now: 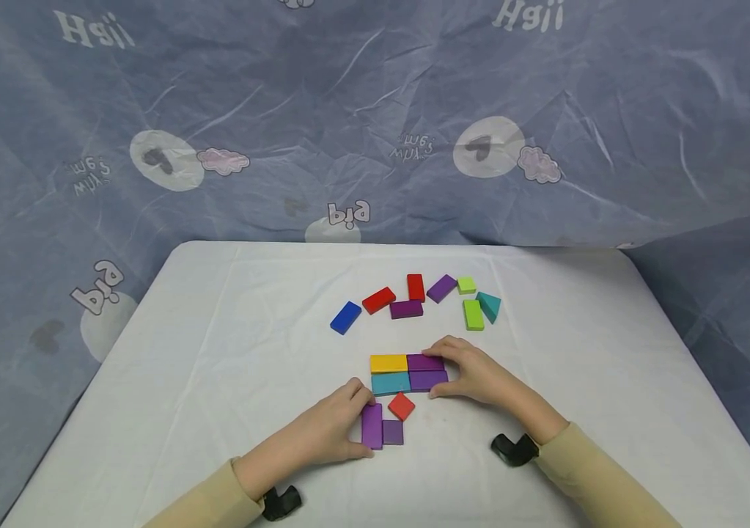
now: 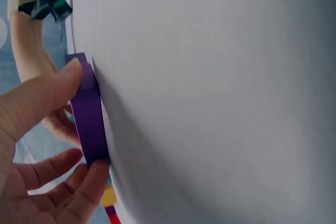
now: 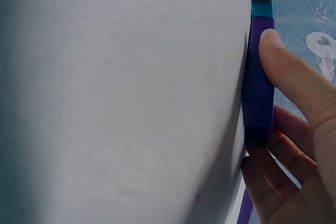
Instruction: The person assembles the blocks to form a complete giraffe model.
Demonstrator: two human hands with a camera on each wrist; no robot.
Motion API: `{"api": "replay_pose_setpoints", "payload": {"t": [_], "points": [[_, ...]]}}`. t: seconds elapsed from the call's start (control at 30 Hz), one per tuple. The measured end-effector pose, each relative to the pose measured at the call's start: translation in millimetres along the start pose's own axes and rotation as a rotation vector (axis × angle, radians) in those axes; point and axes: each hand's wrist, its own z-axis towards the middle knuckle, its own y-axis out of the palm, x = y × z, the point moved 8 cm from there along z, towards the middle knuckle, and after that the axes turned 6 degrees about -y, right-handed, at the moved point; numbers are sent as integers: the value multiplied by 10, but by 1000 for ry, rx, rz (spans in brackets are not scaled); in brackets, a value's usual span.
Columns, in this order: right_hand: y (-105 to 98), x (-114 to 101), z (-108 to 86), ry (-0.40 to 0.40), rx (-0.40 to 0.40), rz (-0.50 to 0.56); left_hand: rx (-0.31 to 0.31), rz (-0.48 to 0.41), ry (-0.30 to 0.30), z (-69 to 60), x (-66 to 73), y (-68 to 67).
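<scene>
Hands (image 1: pixel 331 427) (image 1: pixel 473 372) grip purple blocks (image 1: pixel 371 427); white table (image 1: pixel 249 367), printed blue backdrop (image 1: pixel 348 88).

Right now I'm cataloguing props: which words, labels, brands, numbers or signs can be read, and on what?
"Haii", apparently: twice, along the top of the patterned backdrop.
Other printed lettering on it: too distorted or small to read surely.
Blocks: no text visible.

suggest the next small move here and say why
I'd probably have the right hand leave the four-block group and turn the red block straight: it lies askew between that group and the small purple block, while the blocks in the group sit edge to edge. The left hand grips the long purple block, so it could steady that side.
</scene>
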Motion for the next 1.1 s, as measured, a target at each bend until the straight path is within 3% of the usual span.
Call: {"api": "replay_pose_setpoints", "payload": {"t": [0.57, 0.73, 0.9, 1.1], "points": [[8, 12, -17, -10, 10, 14, 65, 34, -25, 117, 50, -17], [13, 14, -15, -10, 4, 14, 116, -24, -36, 144, -15, -157], [6, 26, -8, -10, 3, 4, 194, -83, -43, 364, -174, -349], [3, 8, 4, -23, 1, 12, 66, -63, 5, 644, -261, -244]]}}
